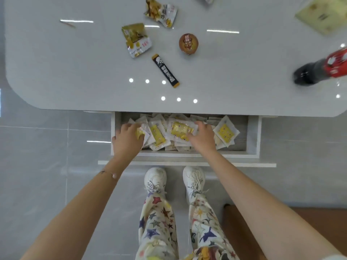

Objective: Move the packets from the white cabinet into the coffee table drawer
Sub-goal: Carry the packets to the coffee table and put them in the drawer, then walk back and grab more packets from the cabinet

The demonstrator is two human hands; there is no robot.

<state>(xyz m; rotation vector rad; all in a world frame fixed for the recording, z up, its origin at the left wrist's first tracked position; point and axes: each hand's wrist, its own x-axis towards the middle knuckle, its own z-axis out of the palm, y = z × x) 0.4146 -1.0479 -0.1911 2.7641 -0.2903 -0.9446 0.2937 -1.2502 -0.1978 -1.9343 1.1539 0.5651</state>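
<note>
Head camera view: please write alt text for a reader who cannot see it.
Seen from above, a person's left hand and right hand rest on a pile of yellow-and-white packets in the open drawer of a white coffee table. Snack packs, a black sachet and a bottle lie on the tabletop.

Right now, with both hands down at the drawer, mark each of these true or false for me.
1. The drawer is pulled open. True.
2. Both hands are inside it, on the packets. True: left hand, right hand.
3. The drawer holds only one packet. False: a whole heap of white and yellow packets fills it.
4. The tabletop is bare. False: snack bags, a black stick sachet and a small round cup lie on it.
5. The black sachet lies in the drawer. False: it lies on the tabletop.
</note>
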